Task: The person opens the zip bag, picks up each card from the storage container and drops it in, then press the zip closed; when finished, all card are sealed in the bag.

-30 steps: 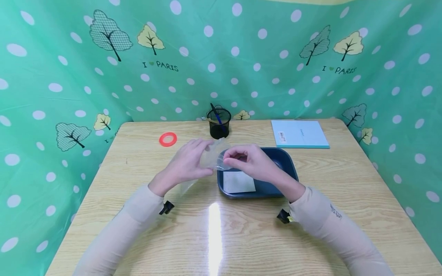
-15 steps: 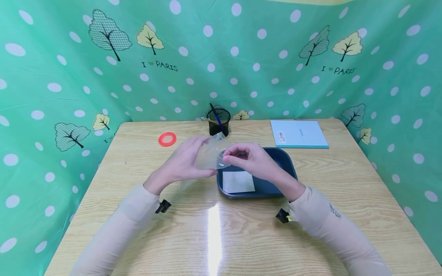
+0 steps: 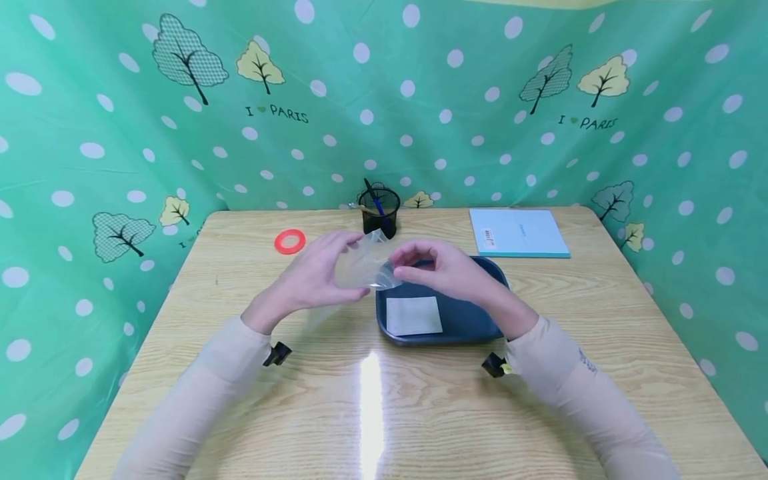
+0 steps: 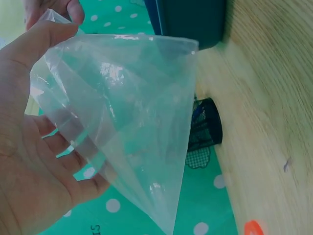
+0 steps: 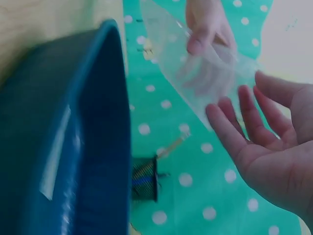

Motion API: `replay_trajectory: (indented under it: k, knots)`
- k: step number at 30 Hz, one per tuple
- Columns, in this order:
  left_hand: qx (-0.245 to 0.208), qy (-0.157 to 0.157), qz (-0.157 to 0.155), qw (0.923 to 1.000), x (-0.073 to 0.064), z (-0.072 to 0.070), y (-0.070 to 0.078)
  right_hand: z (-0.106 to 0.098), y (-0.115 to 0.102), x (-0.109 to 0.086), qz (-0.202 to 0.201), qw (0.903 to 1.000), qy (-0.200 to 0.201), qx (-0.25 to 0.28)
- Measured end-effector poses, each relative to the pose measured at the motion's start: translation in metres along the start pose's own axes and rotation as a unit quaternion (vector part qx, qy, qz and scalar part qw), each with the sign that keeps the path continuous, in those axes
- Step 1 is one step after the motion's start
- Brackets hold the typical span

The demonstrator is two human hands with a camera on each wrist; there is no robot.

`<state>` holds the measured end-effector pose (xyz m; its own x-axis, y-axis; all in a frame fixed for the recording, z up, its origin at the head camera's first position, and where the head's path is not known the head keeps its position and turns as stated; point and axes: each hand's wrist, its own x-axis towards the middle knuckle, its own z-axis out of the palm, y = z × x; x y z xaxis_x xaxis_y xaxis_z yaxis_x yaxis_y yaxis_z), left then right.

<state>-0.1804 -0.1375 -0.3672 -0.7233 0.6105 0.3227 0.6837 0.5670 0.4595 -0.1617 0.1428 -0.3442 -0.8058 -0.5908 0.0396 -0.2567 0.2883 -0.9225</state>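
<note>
My left hand (image 3: 309, 273) holds a clear plastic bag (image 3: 363, 265) up above the table, left of the dark blue tray. In the left wrist view the thumb lies over the top edge of the bag (image 4: 132, 98) and the other fingers show through the film behind it. My right hand (image 3: 450, 270) is over the tray's back left part, its loosely bent fingertips right at the bag's right edge. The right wrist view shows a gap between its thumb and fingers (image 5: 249, 115). A flat white square (image 3: 414, 315) lies in the dark blue tray (image 3: 468, 333).
A black mesh pen cup (image 3: 381, 217) with pens stands behind the bag. To its left lies a red ring (image 3: 290, 241). A light blue notebook (image 3: 519, 232) rests at the back right of the wooden table (image 3: 288, 413). A green dotted curtain (image 3: 384, 133) surrounds the table.
My left hand has shifted slightly left and back with the bag. The right hand's fingers, earlier closed together at the bag's edge, have loosened and moved a little right.
</note>
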Motion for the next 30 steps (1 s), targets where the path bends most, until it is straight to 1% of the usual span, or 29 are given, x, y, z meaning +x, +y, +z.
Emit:
replay_trajectory:
  k: [3, 6, 9, 11, 14, 19, 25, 28, 30]
  knots:
    - [0.0, -0.012, -0.008, 0.9999, 0.0, -0.002, -0.003, -0.018, 0.0, 0.008, -0.005, 0.9981, -0.045, -0.042]
    - [0.0, -0.027, -0.015, 0.9995, 0.0, -0.003, -0.007, -0.035, 0.002, 0.017, 0.0, 0.9899, -0.106, -0.095]
    - [-0.002, -0.035, -0.018, 0.9992, -0.001, -0.003, -0.009, -0.046, 0.004, 0.025, 0.021, 0.9799, -0.162, -0.115]
    - [-0.004, -0.037, -0.018, 0.9991, -0.002, -0.002, -0.01, -0.05, 0.007, 0.03, 0.039, 0.9759, -0.182, -0.115]
    - [-0.005, -0.041, -0.022, 0.9989, -0.003, 0.0, -0.013, -0.054, 0.017, 0.036, 0.06, 0.9732, -0.189, -0.117]
    - [-0.004, -0.051, -0.036, 0.998, -0.005, 0.002, -0.015, -0.056, 0.04, 0.039, 0.096, 0.9728, -0.183, -0.105]
    - [-0.012, -0.064, -0.048, 0.9968, -0.009, 0.006, -0.017, -0.053, 0.066, 0.041, 0.113, 0.9737, -0.175, -0.092]
    - [-0.022, -0.077, -0.048, 0.9956, -0.012, 0.01, -0.02, -0.051, 0.073, 0.041, 0.127, 0.9709, -0.178, -0.097]
    - [-0.032, -0.085, -0.047, 0.9947, -0.015, 0.014, -0.022, -0.05, 0.074, 0.039, 0.138, 0.9671, -0.187, -0.104]
